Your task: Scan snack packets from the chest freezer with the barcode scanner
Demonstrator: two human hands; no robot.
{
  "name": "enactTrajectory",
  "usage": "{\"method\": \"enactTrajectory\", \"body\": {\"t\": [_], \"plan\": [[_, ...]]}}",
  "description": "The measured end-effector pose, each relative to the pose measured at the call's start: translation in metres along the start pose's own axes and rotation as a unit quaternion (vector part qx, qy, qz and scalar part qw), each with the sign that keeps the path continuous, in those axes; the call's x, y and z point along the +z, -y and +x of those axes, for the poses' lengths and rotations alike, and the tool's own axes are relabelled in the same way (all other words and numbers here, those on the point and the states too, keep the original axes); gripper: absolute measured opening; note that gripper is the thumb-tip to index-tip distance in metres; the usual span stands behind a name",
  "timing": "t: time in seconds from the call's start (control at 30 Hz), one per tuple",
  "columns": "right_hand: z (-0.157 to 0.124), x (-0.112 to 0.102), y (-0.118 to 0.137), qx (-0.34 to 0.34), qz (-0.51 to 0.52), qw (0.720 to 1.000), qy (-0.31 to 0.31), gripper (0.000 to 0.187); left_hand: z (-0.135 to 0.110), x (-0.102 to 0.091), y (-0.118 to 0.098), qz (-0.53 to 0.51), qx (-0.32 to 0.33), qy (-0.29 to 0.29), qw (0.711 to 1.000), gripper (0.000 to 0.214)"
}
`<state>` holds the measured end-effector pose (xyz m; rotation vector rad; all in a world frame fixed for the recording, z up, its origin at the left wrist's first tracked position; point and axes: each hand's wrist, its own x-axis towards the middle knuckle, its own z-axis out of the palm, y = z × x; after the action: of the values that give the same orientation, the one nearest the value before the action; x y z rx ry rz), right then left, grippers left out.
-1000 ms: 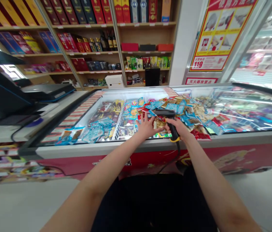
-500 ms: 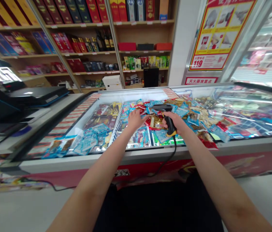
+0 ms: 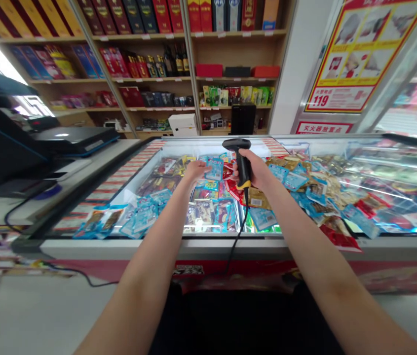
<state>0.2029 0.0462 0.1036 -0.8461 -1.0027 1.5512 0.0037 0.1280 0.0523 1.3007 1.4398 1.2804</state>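
Note:
My right hand (image 3: 254,170) is wrapped round the grip of a black and yellow barcode scanner (image 3: 244,165), which stands upright with its head on top and its cord hanging down over the freezer's front edge. My left hand (image 3: 196,171) pinches the left edge of a blue snack packet (image 3: 214,168) and holds it up, left of the scanner. Below both hands lie more packets in the chest freezer (image 3: 193,242), red ones (image 3: 230,187) and blue ones among them. A gold-brown packet (image 3: 258,198) rests just under my right wrist.
Packets (image 3: 308,185) are heaped on the freezer's right part; several blue ones (image 3: 139,212) lie on the left glass. A counter with a black machine (image 3: 77,140) stands at the left. Behind are shelves (image 3: 149,79) of boxes and bottles, and a wall poster (image 3: 363,54).
My left hand has lifted a blue packet from the pile. The scanner has swung from tilted to upright and moved left with my right hand. The view has shifted slightly.

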Motion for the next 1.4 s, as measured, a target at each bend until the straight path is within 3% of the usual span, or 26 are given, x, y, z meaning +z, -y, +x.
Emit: {"method": "enactTrajectory", "body": {"t": [0.2, 0.47, 0.83, 1.4], "plan": [[0.006, -0.001, -0.008, -0.011, -0.076, 0.997, 0.006, 0.027, 0.020, 0.004, 0.008, -0.086, 0.031, -0.052, 0.994, 0.023], [-0.001, -0.007, -0.013, 0.024, -0.129, 0.991, -0.030, 0.030, 0.036, 0.005, 0.021, -0.130, 0.017, -0.045, 0.990, 0.025], [-0.004, -0.010, -0.007, 0.087, -0.168, 0.981, -0.030, 0.038, 0.025, 0.006, 0.018, -0.125, 0.017, -0.024, 0.992, 0.025], [-0.005, -0.010, -0.007, 0.064, -0.176, 0.982, -0.026, 0.037, 0.021, 0.008, 0.013, -0.167, 0.002, -0.017, 0.986, 0.026]]}}
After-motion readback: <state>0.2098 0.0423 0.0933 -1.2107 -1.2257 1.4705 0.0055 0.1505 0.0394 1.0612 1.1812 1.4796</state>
